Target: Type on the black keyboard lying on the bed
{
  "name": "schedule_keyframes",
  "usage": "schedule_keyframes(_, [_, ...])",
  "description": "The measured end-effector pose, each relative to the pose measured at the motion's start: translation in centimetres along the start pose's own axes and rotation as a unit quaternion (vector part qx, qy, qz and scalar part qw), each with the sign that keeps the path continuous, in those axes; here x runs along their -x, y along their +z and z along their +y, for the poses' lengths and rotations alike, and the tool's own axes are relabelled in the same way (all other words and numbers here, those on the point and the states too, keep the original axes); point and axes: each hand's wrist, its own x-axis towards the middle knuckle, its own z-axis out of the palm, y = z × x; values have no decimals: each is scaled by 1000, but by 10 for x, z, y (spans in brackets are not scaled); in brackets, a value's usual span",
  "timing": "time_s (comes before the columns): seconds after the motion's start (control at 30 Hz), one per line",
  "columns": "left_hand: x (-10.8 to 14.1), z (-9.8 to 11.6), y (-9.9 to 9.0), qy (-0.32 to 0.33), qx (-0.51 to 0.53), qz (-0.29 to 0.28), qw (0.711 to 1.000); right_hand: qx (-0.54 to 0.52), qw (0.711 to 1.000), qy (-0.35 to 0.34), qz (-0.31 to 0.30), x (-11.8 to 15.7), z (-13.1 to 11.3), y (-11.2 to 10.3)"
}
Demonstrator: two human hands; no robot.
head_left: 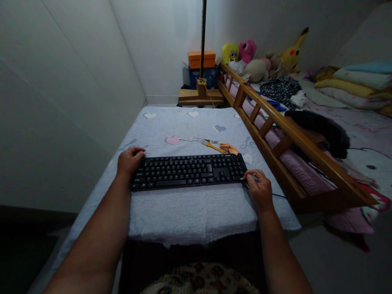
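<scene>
Clock: centred on the keyboard (pixel 190 171), with twelve pointing away from the person.
Clothing: patterned fabric (pixel 199 279) on the person's lap, at six.
Table cover: pale blue cloth (pixel 171 212) with hearts, spread under the keyboard, its near edge at six.
Cable: thin black line (pixel 279 196) on the cloth at four, running out past the right hand (pixel 259 185).
Right hand: at three to four, beside the keyboard's lower right corner; thumb and fingers are pinched around a small white-tipped item (pixel 244 178), too small to name.
Left hand (pixel 130 161): at nine to ten, at the keyboard's left end, fingers bent near the upper corner; whether it grips or only rests there, I cannot tell.
Keyboard: black, flat, keys up, lying lengthwise between the hands.
Peach-coloured item (pixel 229 148): crumpled, just beyond the keyboard at one to two.
Brush (pixel 213 146): yellow handle, pale bristles, lying slanted at one.
Thin tools (pixel 208 141): slender pieces by the brush, between twelve and one; details unclear.
Bed rail (pixel 275 114): wooden, slanting away from three toward one, with bedding (pixel 352 87) beyond.
Wooden base (pixel 200 96): at twelve, past the cloth, carrying a dark upright pole (pixel 203 41).
Boxes (pixel 202 60): orange above blue, behind the pole.
Plush toys (pixel 248 51): yellow, pink and grey, on the bed's far end, at one to two.
</scene>
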Motion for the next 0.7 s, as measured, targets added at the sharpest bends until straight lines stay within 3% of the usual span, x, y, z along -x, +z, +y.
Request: schedule_keyframes(0.7, [2,4,-1,-8,4,-5,1000,1,1000,4,10,-2,3,5])
